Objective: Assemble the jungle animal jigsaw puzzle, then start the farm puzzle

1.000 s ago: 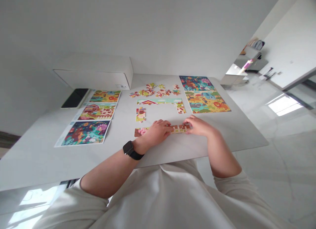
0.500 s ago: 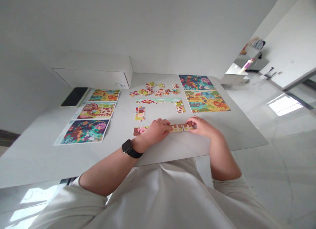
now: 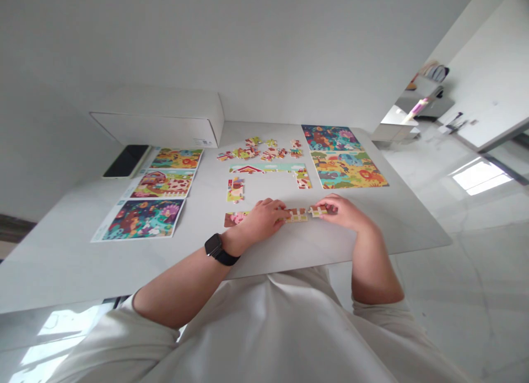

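A strip of joined fence-pattern puzzle pieces lies on the white table between my hands. My left hand, with a black watch on its wrist, rests with curled fingers on the strip's left end. My right hand pinches a fence piece that sits slightly apart from the strip's right end. A pink and brown piece pokes out to the left of my left hand.
Loose pieces and a partly joined barn row lie further back. Two finished puzzles are at the right. Three picture sheets, a black phone and a white box are at the left.
My right hand has drawn the end fence piece a little to the right, away from the strip. My left hand has stayed put.
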Tool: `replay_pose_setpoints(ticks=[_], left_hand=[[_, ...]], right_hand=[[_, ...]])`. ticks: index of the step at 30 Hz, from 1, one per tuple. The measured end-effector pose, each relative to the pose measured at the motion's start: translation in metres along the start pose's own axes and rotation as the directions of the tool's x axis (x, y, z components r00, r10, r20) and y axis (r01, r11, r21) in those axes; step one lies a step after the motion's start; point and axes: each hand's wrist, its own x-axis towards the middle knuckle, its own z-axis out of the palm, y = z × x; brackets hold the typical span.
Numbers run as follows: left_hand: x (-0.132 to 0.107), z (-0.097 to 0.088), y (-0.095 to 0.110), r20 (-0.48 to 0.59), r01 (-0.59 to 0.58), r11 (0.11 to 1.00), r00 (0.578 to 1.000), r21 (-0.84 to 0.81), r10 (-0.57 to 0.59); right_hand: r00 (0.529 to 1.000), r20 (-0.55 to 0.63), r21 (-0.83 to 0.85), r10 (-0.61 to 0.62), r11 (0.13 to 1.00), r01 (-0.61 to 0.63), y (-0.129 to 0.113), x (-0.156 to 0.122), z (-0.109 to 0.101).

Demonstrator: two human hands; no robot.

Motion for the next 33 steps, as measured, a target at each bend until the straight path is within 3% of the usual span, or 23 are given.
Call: replay_pose_setpoints(ticks=[6,29,33], left_hand=[[0.001,-0.001,0.001,0.013,0.006,1.0,1.0,0.018,-0.006],[-0.001,0.002,0.002,0.001,-0.009,1.0,1.0,0.017,0.009],[-0.003,-0.011,0.002,-0.012,-0.015,0.999,1.0,0.033,0.015]], right_hand=[[0.997,0.038,0.011,-0.073,0.997,0.072,0.0,0.003,0.008],[0.995,0.023,-0.064,-0.096,0.993,0.097,-0.001,0.005,0.017],[0.992,0.008,-0.115,-0.129,0.985,0.13,-0.006,0.004,0.009]])
